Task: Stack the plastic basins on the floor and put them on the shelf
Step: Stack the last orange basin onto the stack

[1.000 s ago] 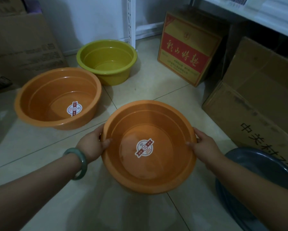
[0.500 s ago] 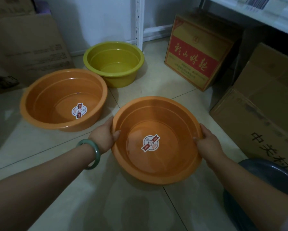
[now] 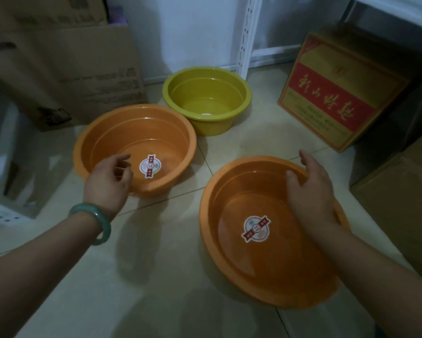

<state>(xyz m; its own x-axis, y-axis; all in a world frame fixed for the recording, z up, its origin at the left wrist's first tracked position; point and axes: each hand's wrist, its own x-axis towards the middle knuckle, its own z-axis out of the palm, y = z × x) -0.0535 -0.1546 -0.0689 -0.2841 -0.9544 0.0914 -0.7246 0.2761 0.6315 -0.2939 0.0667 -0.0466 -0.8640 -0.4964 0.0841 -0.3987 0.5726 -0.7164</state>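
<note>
Hiding near basin rim, right hand

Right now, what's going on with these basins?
A person is sorting plastic basins on the tiled floor. The right hand rests on the far rim of the near orange basin, fingers loose rather than in a firm grip. The left hand, open, reaches over the near rim of the second orange basin. A green basin sits untouched behind. Nothing is stacked yet; all three stand apart.
</note>
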